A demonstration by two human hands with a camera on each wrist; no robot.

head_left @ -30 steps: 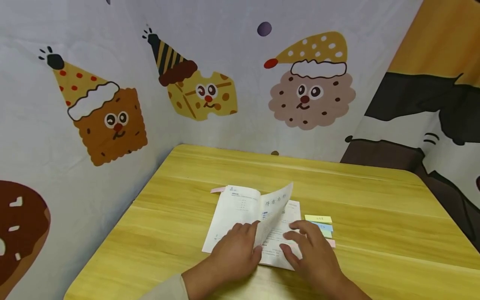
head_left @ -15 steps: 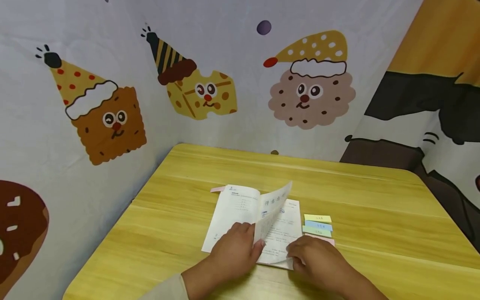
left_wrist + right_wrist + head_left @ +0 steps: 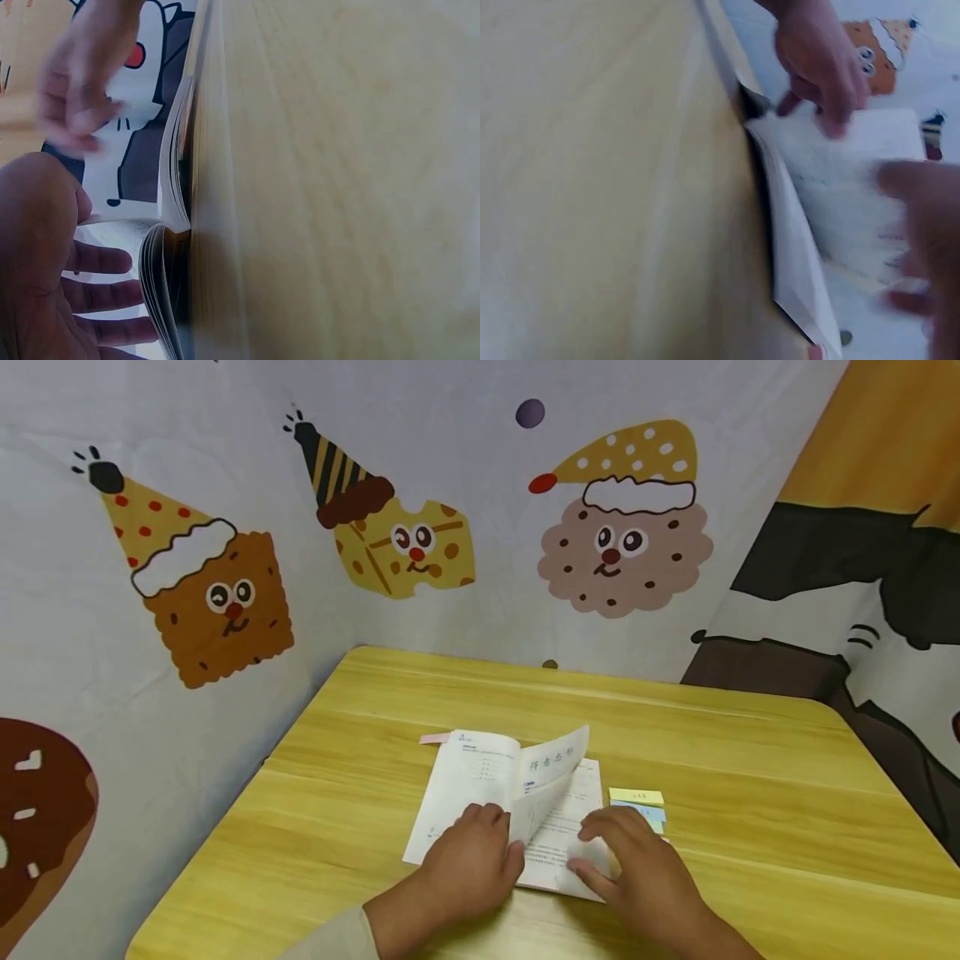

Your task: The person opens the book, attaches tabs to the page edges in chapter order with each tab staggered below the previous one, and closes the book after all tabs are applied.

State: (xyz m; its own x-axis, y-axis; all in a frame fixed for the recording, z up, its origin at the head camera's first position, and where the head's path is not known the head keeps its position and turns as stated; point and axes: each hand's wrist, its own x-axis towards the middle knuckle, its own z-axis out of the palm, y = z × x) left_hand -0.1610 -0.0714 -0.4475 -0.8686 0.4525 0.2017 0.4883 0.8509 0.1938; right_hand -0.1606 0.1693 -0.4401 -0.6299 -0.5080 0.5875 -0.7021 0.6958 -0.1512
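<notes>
An open book (image 3: pixel 480 768) with printed pages lies on the table, one sheet (image 3: pixel 551 768) standing up from its middle. My left hand (image 3: pixel 472 860) rests on the left page. Its thumb lies on the far side of the raised sheet, so the sheet is held between thumb and fingers; the left wrist view shows the fingers (image 3: pixel 105 296) spread on the left page. Over the lower right page hovers my right hand (image 3: pixel 648 877), thumb and fingers apart with nothing between them. It is blurred in the right wrist view.
Yellow, blue and green paper tabs (image 3: pixel 637 797) stick out past the book's right edge, partly behind my right hand. A pink tab (image 3: pixel 433 739) shows at the upper left. The wooden table (image 3: pixel 300 827) meets a cartoon-printed cloth (image 3: pixel 495 635) behind.
My right hand came down to the lower right page corner, lifting it slightly, then released it and rose with its fingers spread. My left hand and the raised sheet stayed nearly in place.
</notes>
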